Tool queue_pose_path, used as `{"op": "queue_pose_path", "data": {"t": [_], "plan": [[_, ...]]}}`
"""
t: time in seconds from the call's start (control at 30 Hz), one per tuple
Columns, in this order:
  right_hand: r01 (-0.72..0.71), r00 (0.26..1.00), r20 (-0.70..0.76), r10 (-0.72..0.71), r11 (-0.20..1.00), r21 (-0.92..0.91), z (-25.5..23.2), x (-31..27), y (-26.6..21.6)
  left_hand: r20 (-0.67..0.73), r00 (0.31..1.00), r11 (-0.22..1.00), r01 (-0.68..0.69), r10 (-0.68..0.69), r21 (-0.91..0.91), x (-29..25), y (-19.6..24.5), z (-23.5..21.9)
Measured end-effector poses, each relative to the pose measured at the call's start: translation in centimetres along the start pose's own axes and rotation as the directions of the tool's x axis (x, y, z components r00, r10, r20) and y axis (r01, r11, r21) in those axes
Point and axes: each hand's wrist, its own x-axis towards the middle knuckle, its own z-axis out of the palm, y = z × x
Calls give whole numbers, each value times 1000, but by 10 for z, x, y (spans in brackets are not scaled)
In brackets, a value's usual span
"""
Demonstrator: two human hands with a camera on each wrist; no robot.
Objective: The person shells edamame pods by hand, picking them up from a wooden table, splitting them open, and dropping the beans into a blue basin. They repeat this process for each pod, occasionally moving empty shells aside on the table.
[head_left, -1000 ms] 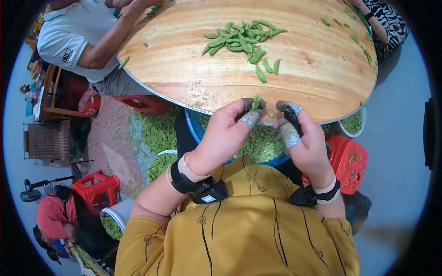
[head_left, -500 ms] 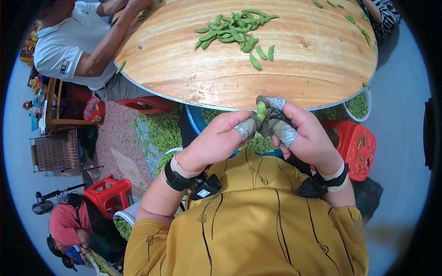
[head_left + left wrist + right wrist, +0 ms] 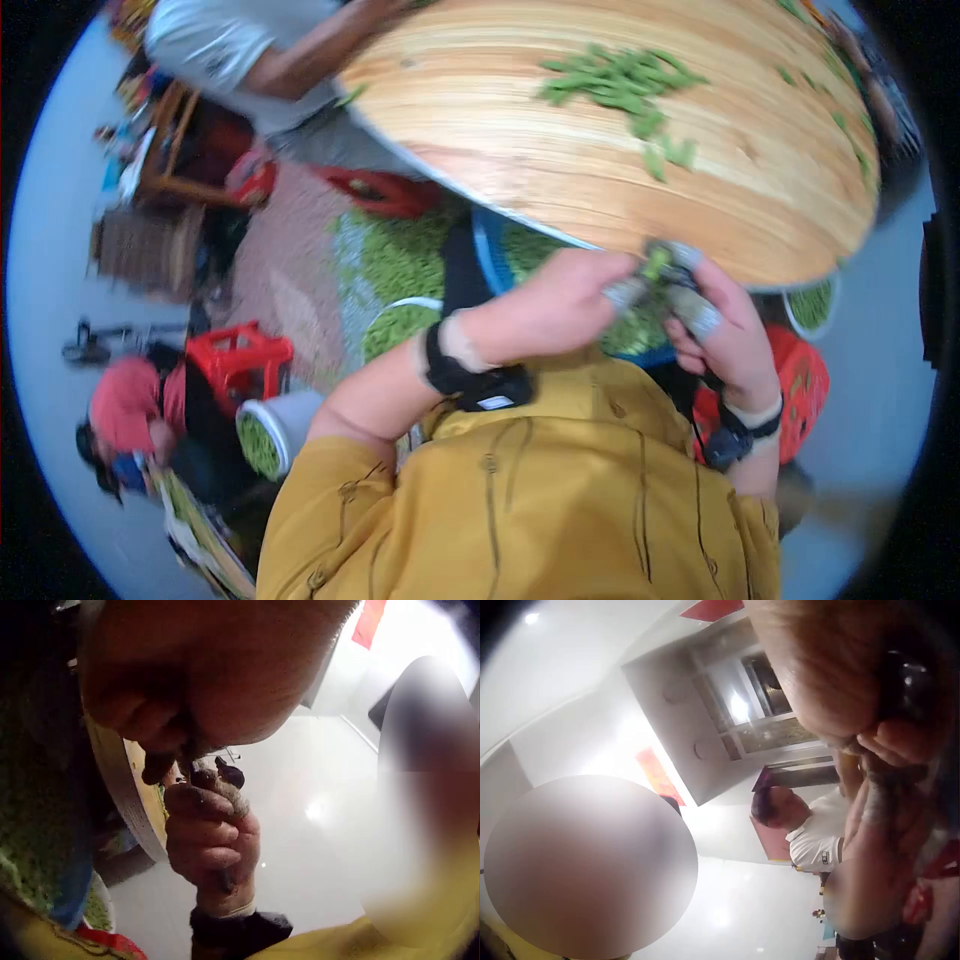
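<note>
A green soybean pod (image 3: 656, 263) sits between the two hands at the near edge of the round wooden table (image 3: 500, 150). My left hand (image 3: 565, 300) pinches it with thumb and finger from the left. From the right, my right hand (image 3: 728, 325) grips the same pod, its taped fingertips right against the left ones. Grey tape wraps the thumbs and fingers. Below the hands, a blue basin (image 3: 490, 250) holds shelled green beans (image 3: 632, 332). In the left wrist view the right hand (image 3: 214, 832) meets the left hand's fingers, which hide the pod.
A pile of pods (image 3: 620, 80) lies farther back on the table. White buckets (image 3: 290, 425) of pods stand at left, red stools (image 3: 240, 360) on both sides. A person in a white shirt (image 3: 210, 45) sits at the table's left; another person (image 3: 130, 405) is at lower left.
A second ago the hands were apart, the pod in the left one. They came together, the right hand taking hold too. The head view has since swung, shifting the scene rightward and blurring it.
</note>
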Motion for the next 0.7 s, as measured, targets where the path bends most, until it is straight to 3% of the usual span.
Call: {"op": "queue_pose_path", "data": {"t": [0.03,0.1,0.13,0.2,0.23,0.27,0.3,0.33,0.43,0.47,0.5,0.53,0.57,0.63,0.7], "plan": [[-13,1000,-17,12,1000,-12,1,1,1,-13,1000,989,-8,10,149,0,5,-1],[-74,995,-74,72,997,-33,2,4,3,21,1000,965,-6,0,263,-2,4,0],[-66,998,-19,65,996,-56,2,6,7,30,999,966,-28,21,258,-3,2,1],[-73,991,-118,68,997,-37,0,8,15,62,995,967,-94,81,238,-4,2,-2],[-68,993,-97,63,997,-49,-1,7,15,42,996,964,-88,80,252,-3,1,-4],[-90,992,-81,94,995,47,-3,5,14,96,994,995,-48,56,-86,-2,-1,-3],[-115,990,-67,126,983,145,-4,3,12,157,986,910,14,57,-415,-1,-1,-5],[-140,987,-43,155,958,251,0,2,8,378,915,759,346,-143,-551,-1,1,-9],[-75,991,-102,92,984,164,-2,2,11,424,878,713,442,-222,-544,3,0,-12],[-76,988,-132,84,995,59,0,5,8,407,885,716,435,-227,-546,3,-4,-10],[-79,990,-112,84,996,48,3,7,9,145,982,966,150,-121,-210,1,-5,-6],[-65,986,-153,68,998,25,6,7,13,-47,994,967,-82,96,241,-2,-6,-4],[-53,979,-195,53,999,3,8,7,16,-64,994,965,-72,90,251,-4,-6,-1],[-39,990,-138,32,998,-45,9,9,20,-90,989,811,-44,119,584,-8,6,2],[6,983,-184,-17,998,-60,10,10,22,-140,975,782,-51,175,621,-9,5,5]]}}
